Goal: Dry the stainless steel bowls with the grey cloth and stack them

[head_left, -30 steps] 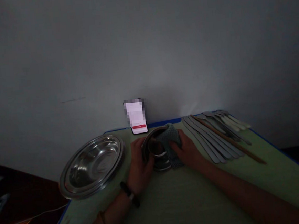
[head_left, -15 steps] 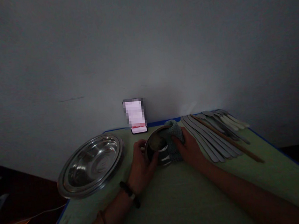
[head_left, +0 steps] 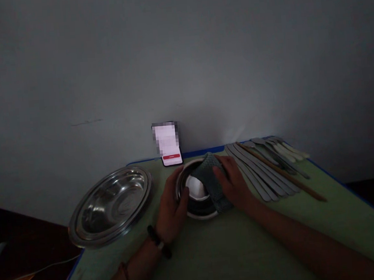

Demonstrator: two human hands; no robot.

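Observation:
A small steel bowl (head_left: 198, 206) is at the middle of the table, its inside facing up toward me. My left hand (head_left: 172, 203) grips its left rim, with the thumb over the edge and the fingers hidden round the outside. A grey-green cloth (head_left: 212, 179) hangs over the bowl's right side, partly inside and partly over the rim. My right hand (head_left: 234, 181) pinches the cloth against that rim, thumb on the inner side. Part of the bowl's right wall is covered by cloth and hand.
Large steel basins (head_left: 114, 206), nested, stand at the table's left edge. A lit phone (head_left: 170, 145) leans on the wall. Several knives (head_left: 264, 172), a wooden stick (head_left: 283, 173) and spoons and forks (head_left: 281, 150) lie at the right. The green table (head_left: 215, 258) has a blue edge.
The bowl has gone from tilted to more level and lower. My left hand has shifted slightly left on the rim; the cloth now drapes further over the right side.

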